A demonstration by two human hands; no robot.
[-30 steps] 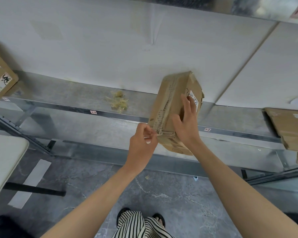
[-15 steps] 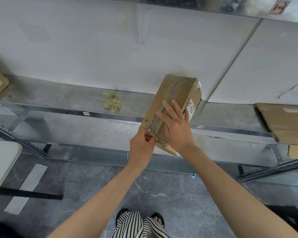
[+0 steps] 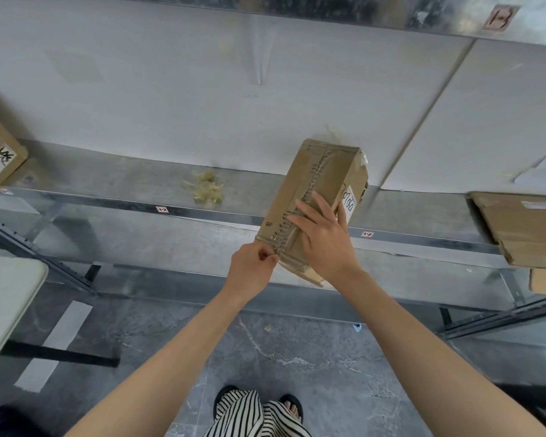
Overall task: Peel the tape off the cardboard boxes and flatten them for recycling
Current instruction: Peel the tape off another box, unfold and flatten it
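in the head view, a long, worn brown cardboard box (image 3: 325,184) lies aslant on the grey metal shelf (image 3: 108,197), its far end near the white wall and its near end sticking out past the front rail toward the person. the right hand (image 3: 325,244) lies flat on the box's top face with fingers straight and spread, seemingly to pin the box down so it does not slide when the tape is pulled. the left hand (image 3: 252,272) is curled just at the box's near corner, thumb and forefinger pinching what looks like the loose end of the clear, wrinkled tape strip (image 3: 316,181) that runs along the top seam. the box thus sits under the right hand and just right of the left. a crumpled wad of yellowish peeled tape (image 3: 207,189) lies on the shelf to the left, well apart, and a flattened brown cardboard sheet (image 3: 524,225) rests at the right end.
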